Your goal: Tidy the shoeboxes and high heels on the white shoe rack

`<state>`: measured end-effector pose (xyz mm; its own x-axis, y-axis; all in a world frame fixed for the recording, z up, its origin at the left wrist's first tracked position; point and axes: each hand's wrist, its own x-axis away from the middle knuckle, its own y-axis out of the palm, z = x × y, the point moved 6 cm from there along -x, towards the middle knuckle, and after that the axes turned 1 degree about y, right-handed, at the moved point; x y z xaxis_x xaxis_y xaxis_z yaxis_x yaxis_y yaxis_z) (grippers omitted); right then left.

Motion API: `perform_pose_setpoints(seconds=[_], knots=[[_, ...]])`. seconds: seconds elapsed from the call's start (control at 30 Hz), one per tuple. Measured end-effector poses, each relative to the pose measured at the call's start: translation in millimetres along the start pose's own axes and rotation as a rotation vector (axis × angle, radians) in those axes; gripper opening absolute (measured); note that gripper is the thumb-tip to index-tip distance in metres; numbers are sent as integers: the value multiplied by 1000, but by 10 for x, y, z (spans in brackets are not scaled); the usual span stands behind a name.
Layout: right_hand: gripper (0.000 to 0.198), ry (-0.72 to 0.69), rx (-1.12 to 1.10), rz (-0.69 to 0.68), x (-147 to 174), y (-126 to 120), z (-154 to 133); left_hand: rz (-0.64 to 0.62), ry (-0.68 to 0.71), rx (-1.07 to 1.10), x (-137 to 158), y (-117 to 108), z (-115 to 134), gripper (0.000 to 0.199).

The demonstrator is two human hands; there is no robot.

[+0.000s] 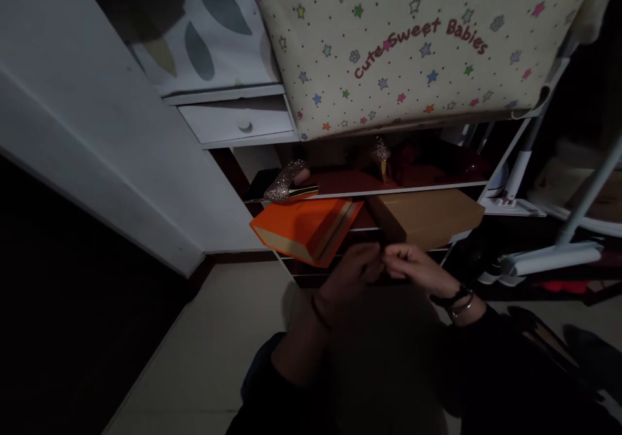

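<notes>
Close together in front of the shoe rack, my left hand and my right hand have their fingers curled in. Anything between the fingertips is too dark to make out. Just beyond the left hand, an orange box juts from a shelf at a tilt. Beside it, behind the right hand, lies a brown cardboard box. On the shelf above, a glittery high-heeled shoe sits at the left, and another glittery heel stands near the middle.
A cream fabric bin printed with stars hangs over the rack's top. Left of it is a small white drawer. A squeegee mop leans at the right. A white door panel edges the left side, above the tiled floor.
</notes>
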<state>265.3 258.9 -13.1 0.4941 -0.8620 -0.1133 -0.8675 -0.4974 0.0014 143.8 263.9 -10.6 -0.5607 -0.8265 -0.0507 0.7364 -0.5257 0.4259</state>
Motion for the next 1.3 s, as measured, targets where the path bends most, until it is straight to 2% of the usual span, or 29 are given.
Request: perform_pose_setpoints(seconds=[0.1,0.17,0.23,0.33,0.47,0.6,1.1,1.3], knots=[[59,-192,-221,-39,16,-17,-546,-117,103,34,9,255,515,70],[62,-265,-343,-107,66,-61,-763,-179,119,55,33,314,662,76],[68,-274,-432,-198,103,-123,-819,-220,106,90,48,277,669,83],[76,-223,-482,-312,110,-226,-658,-212,30,128,30,109,509,88],[79,-116,-507,-369,81,-306,-282,-108,-82,135,-14,-117,275,87],[80,-74,-514,-398,104,-320,-91,-67,-119,138,-8,-202,207,86],[78,-68,-492,-369,134,-364,-93,13,-201,150,120,-259,143,87],[76,-76,-549,-419,157,-361,-103,16,-200,158,110,-280,106,86]])
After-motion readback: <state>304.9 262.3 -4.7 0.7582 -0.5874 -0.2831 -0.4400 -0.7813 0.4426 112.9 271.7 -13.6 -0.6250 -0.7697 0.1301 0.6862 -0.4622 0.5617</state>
